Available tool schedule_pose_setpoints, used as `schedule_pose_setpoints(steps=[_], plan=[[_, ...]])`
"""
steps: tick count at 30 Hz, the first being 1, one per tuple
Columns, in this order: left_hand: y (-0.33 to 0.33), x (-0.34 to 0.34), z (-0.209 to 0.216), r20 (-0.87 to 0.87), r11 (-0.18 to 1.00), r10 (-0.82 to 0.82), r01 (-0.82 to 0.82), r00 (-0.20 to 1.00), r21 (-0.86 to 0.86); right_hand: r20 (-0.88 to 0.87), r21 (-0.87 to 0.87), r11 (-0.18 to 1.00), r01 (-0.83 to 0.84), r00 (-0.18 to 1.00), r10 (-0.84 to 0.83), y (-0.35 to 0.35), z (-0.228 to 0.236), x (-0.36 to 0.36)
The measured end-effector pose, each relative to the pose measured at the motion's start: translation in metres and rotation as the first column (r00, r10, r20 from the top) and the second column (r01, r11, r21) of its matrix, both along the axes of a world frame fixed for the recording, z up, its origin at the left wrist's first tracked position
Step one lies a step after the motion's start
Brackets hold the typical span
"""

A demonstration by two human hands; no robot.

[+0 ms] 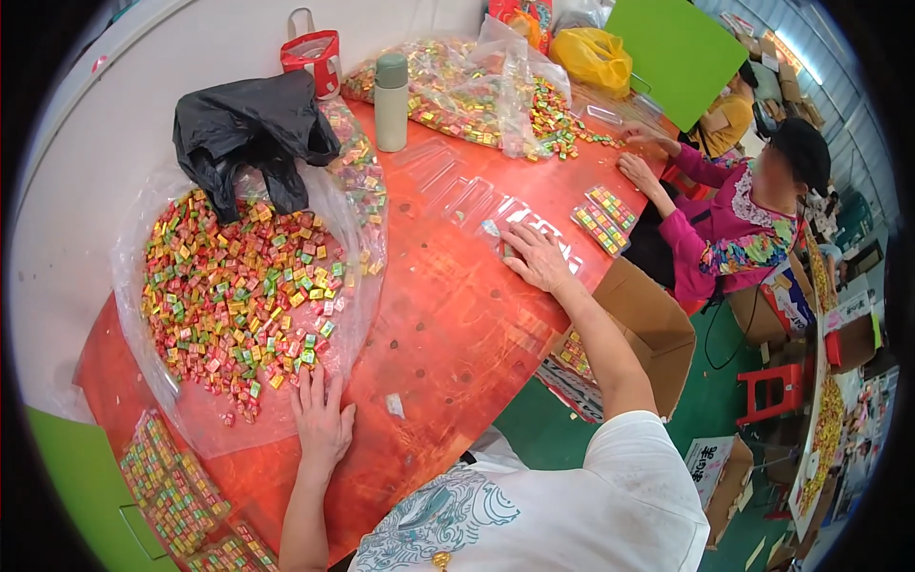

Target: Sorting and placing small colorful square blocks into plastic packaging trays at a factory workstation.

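Observation:
My left hand (322, 424) rests with fingers stretched at the near edge of a heap of small wrapped candies (238, 296) in red, yellow and green. The heap lies on an opened clear plastic bag (357, 315). My right hand (539, 259) reaches across to the right, its fingers spread on a row of clear plastic trays (472, 202); no tray is plainly gripped. Beyond that hand sit trays filled with candies (603, 221). At the lower left, more filled trays (176, 486) lie side by side on the red table (448, 334).
A black plastic bag (248, 124) lies over the heap's far side, near a pale green bottle (391, 105). Another candy bag (448, 91) stands farther back. On the right, a co-worker (734, 219) reaches over the table. An open cardboard box (658, 324) stands below the table's right edge.

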State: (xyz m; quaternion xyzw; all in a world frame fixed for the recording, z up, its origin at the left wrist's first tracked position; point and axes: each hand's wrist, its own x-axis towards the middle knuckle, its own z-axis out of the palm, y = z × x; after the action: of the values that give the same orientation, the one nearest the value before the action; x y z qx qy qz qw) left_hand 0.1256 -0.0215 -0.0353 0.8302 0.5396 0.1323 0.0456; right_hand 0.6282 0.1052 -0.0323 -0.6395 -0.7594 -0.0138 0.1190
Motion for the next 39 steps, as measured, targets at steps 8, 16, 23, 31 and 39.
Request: schedule_pose_setpoints(steps=[8, 16, 23, 31, 39], plan=[[0.003, -0.001, 0.001, -0.004, 1.0, 0.018, -0.018, 1.0, 0.014, -0.031, 0.025, 0.999, -0.047, 0.998, 0.048, -0.029, -0.005, -0.059], [0.021, -0.008, 0.01, 0.217, 0.999, 0.047, -0.05, 0.975, 0.009, -0.007, 0.036, 0.982, -0.185, 0.983, 0.186, -0.106, 0.011, -0.172], [-0.012, -0.008, 0.019, 0.272, 0.999, 0.042, -0.034, 0.961, -0.036, -0.093, 0.043, 0.923, -0.383, 0.918, 0.385, -0.154, 0.015, -0.27], [-0.033, -0.006, 0.03, 0.289, 1.0, -0.024, 0.025, 0.957, 0.001, -0.287, 0.026, 0.929, -0.37, 0.887, 0.361, -0.168, 0.017, -0.322], [-0.083, 0.051, 0.028, 0.176, 0.997, -0.082, 0.081, 0.981, 0.014, -0.211, 0.118, 0.878, -0.463, 0.853, 0.478, -0.106, 0.024, -0.268]])
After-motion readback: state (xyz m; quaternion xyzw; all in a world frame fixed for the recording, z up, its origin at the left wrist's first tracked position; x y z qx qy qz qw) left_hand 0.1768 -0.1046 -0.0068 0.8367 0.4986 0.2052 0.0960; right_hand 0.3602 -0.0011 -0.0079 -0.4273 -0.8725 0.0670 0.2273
